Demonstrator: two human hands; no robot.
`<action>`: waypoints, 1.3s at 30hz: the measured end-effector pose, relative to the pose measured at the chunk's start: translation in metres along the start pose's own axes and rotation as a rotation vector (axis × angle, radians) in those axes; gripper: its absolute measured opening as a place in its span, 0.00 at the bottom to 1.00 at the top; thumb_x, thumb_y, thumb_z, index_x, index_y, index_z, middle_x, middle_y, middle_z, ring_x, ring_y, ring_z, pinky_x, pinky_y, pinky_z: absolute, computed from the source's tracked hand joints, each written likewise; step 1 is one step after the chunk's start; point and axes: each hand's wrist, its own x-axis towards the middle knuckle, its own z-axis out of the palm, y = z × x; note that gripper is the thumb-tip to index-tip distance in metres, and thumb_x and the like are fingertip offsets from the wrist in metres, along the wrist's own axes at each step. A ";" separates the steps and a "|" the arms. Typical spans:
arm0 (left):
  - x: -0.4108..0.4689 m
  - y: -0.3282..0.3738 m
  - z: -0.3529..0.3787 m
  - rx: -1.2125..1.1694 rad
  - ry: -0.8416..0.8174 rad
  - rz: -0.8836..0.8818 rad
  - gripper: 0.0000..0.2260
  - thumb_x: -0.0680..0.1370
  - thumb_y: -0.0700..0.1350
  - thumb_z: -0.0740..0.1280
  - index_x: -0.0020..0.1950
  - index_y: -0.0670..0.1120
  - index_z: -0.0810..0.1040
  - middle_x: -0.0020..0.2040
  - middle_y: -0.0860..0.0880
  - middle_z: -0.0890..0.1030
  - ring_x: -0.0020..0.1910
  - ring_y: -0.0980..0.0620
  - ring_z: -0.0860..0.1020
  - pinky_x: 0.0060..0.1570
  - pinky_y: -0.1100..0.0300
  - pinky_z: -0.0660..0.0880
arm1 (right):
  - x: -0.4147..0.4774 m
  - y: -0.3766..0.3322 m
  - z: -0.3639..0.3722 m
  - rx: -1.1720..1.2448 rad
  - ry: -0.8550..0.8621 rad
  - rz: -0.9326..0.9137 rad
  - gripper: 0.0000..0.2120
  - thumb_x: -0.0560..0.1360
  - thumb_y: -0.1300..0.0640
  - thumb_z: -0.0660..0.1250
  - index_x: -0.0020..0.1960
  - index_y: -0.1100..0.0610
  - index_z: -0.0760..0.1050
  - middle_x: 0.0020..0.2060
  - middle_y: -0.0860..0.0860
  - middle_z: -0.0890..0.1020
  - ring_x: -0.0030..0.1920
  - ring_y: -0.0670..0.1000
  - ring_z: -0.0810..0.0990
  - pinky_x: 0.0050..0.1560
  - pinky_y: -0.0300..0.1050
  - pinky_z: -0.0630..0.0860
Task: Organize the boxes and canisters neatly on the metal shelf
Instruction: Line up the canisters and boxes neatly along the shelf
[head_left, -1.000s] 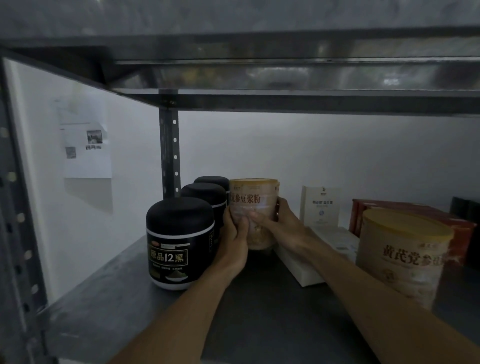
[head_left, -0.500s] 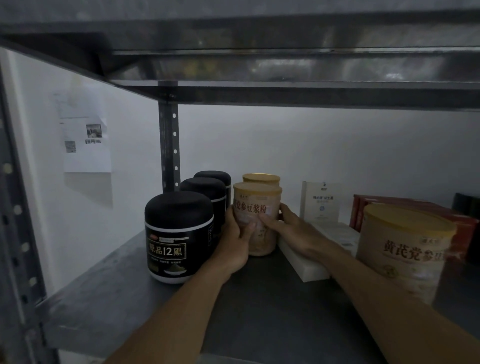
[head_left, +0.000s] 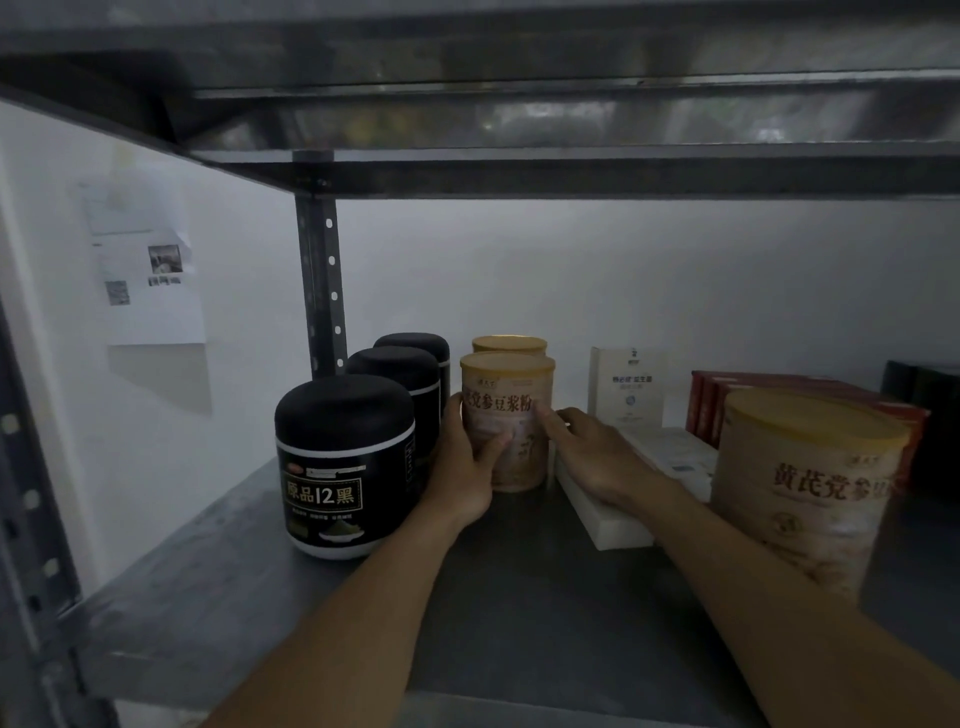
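- Metal shelf: grey deck in dim light, with another deck overhead and a perforated upright post at the far left.
- Beige canister: stands upright on the shelf deck towards the far middle. It is directly in front of a second beige canister and just right of the black row.
- Left hand: wraps the beige canister's left side, fingers curled round it and thumb laid across the lower front of the label.
- Right hand: fingers extended and fairly straight, with a fingertip touching the canister's right side. The palm lies over the flat white box.
- Black canisters: three stand in a row running near to far at the left, namely the near black canister, the middle black canister and the far black canister.
- Upright white box: stands at the far side, behind the flat white box.
- Red boxes: lie at the far right.
- Large beige canister: stands upright at the near right, in front of the red boxes.
- Paper sheet: fixed to the left wall; its print cannot be read.
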 end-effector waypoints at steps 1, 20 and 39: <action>0.001 0.000 0.000 0.005 -0.001 0.000 0.27 0.81 0.43 0.64 0.76 0.51 0.56 0.64 0.57 0.66 0.67 0.57 0.65 0.66 0.59 0.65 | -0.001 -0.001 0.000 -0.034 -0.002 0.014 0.37 0.79 0.31 0.46 0.73 0.56 0.67 0.68 0.55 0.75 0.64 0.54 0.74 0.54 0.44 0.68; -0.057 0.022 -0.006 0.168 -0.001 -0.119 0.16 0.79 0.48 0.67 0.65 0.48 0.72 0.61 0.49 0.78 0.57 0.52 0.76 0.59 0.55 0.73 | -0.118 0.001 -0.005 -0.203 0.443 -0.346 0.22 0.77 0.51 0.71 0.68 0.57 0.73 0.63 0.52 0.79 0.64 0.52 0.76 0.65 0.47 0.73; -0.117 0.048 -0.022 0.931 -0.314 -0.011 0.22 0.79 0.61 0.61 0.72 0.56 0.71 0.71 0.53 0.72 0.68 0.51 0.71 0.65 0.56 0.69 | -0.148 0.066 -0.070 0.411 0.803 0.141 0.49 0.58 0.50 0.84 0.73 0.54 0.64 0.64 0.54 0.76 0.64 0.57 0.76 0.63 0.55 0.76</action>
